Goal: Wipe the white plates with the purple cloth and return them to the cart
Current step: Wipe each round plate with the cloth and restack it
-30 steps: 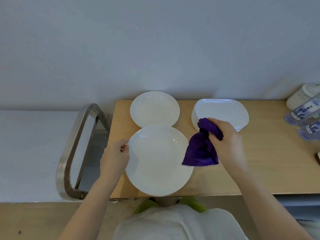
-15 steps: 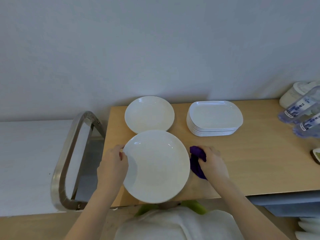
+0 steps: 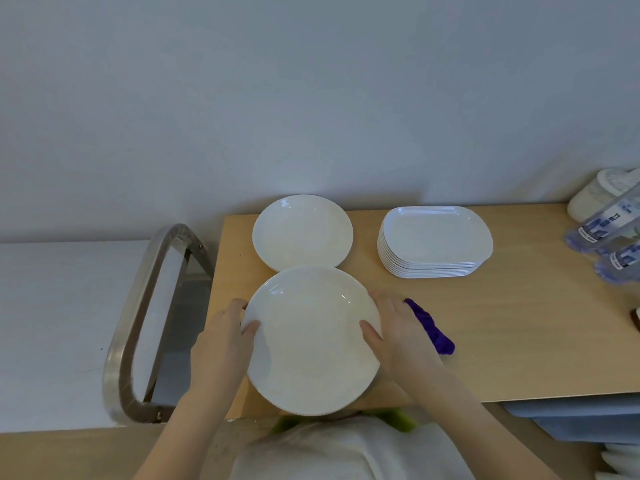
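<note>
Both my hands are on the big round plate (image 3: pixel 313 341) at the near edge of the bench (image 3: pixel 519 341). My left hand (image 3: pixel 221 344) grips its left rim, thumb over the top, fingers curled under. My right hand (image 3: pixel 398 334) grips the right rim the same way, thumb lying on the plate's face. The purple cloth (image 3: pixel 431 329) lies bunched on the bench just beside my right hand, nobody holding it. Behind my plate sits a second round plate (image 3: pixel 302 232), touching or nearly so. To its right, a stack of oblong white plates (image 3: pixel 434 242). Far right, water bottles (image 3: pixel 609 233). A steel cart handle (image 3: pixel 138 323) stands at the left.
</note>
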{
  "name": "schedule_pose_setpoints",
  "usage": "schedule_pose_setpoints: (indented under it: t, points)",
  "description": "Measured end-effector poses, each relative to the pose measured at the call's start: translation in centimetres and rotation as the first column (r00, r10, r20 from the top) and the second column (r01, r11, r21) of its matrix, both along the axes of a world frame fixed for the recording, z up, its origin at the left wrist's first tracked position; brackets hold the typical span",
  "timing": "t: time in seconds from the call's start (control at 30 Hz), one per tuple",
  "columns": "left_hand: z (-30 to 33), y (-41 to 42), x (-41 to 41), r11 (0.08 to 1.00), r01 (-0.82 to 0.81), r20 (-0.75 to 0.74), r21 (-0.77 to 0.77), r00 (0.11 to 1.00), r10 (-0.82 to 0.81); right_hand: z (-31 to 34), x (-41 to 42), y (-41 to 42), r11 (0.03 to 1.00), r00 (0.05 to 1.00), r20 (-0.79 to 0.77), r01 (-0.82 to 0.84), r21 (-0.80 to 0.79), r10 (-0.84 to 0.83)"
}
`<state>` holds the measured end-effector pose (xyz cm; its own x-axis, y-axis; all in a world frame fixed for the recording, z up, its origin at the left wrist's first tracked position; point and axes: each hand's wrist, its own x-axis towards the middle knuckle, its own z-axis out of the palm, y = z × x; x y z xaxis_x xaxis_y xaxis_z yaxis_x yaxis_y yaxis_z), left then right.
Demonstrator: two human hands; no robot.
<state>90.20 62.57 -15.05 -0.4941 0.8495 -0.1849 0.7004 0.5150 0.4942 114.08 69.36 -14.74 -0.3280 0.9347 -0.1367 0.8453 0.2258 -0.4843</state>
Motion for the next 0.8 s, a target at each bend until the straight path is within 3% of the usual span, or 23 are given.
schedule_pose_setpoints:
  t: [0.3, 0.67, 0.8]
  points:
    - [0.1, -0.2, 0.3, 0.995, -0.066, 0.033, 0.078, 0.997, 0.063, -0.8, -0.4, -0.5, 0.989, 0.989, 0.017, 0.145, -0.019, -0.145]
    - [0.8, -0.2, 0.5, 0.981, -0.11, 0.13, 0.158, 0.987, 0.09, -1.1, -0.4, -0.5, 0.984, 0.985, 0.111, 0.114, 0.137, -0.129]
    - [1.2, -0.2, 0.9, 0.969, -0.162, 0.111, 0.184, 0.983, 0.144, -1.4, -0.6, -0.9, 0.986, 0.991, -0.028, 0.132, 0.105, -0.13]
